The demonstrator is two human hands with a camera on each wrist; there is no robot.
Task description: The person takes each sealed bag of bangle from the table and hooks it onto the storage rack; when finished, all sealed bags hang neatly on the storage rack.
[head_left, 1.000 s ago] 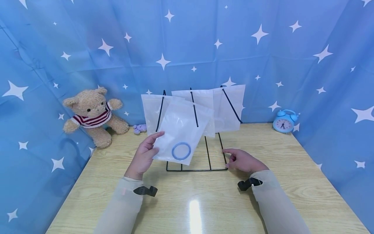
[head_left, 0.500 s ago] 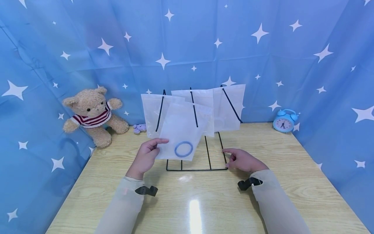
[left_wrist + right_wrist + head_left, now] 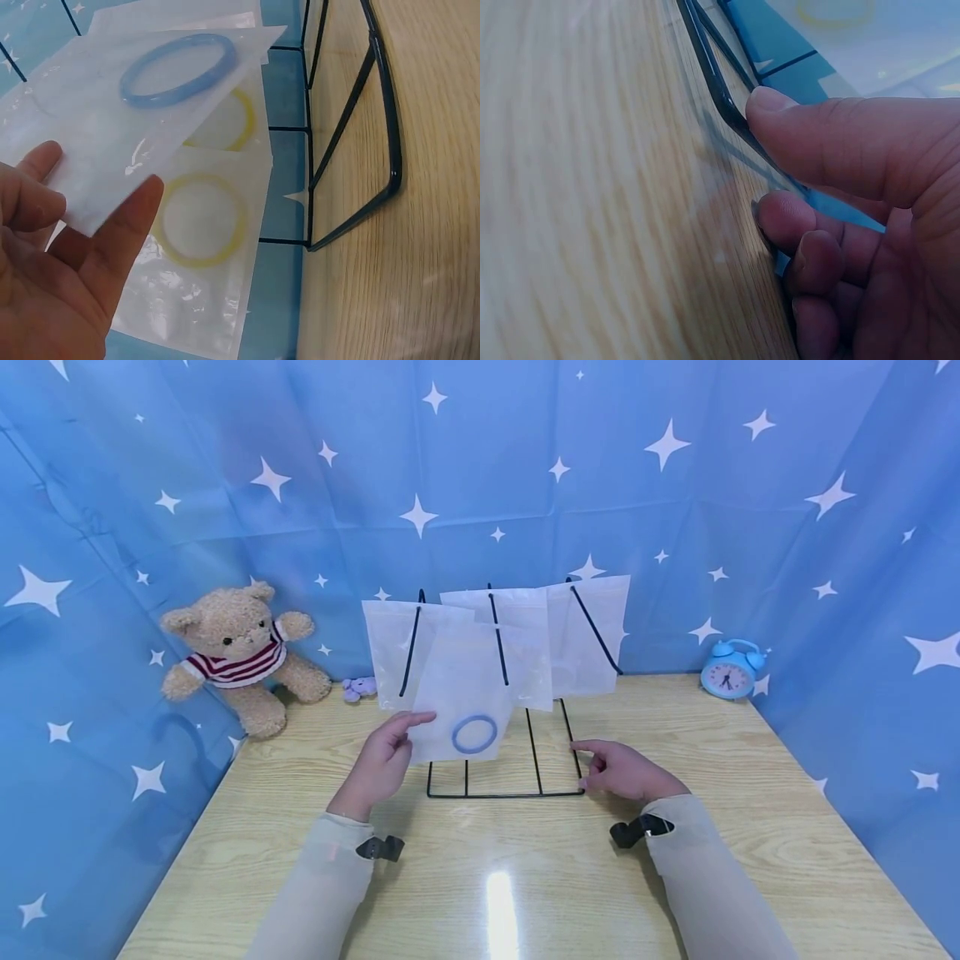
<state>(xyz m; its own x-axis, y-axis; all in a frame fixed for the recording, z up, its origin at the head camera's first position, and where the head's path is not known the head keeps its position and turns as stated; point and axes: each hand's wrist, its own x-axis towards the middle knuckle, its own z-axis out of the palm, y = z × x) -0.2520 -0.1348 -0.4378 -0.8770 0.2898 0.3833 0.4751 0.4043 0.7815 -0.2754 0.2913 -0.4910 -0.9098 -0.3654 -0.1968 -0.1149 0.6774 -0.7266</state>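
A translucent zip bag with a blue ring [image 3: 475, 735] at its bottom hangs in front of the others on a black wire rack [image 3: 504, 795], its top at the middle hook [image 3: 501, 647]. My left hand [image 3: 382, 760] pinches this bag's lower left corner; in the left wrist view the corner lies between the fingers [image 3: 135, 214]. Behind it, bags with yellow rings [image 3: 201, 221] hang on the rack. Low at the right, my right hand [image 3: 618, 768] grips the rack's base near its front corner, thumb [image 3: 817, 135] against the wire and other fingers curled.
The rack stands on a wooden table [image 3: 435, 893] before a blue star curtain [image 3: 480, 460]. A teddy bear [image 3: 236, 652] and a small purple toy [image 3: 360, 689] sit at the back left. A blue alarm clock [image 3: 729, 672] stands at the back right.
The lower end of the front bag has swung up and away, slightly to the right, and the left hand has shifted a little up and right with it. The right hand stays put.
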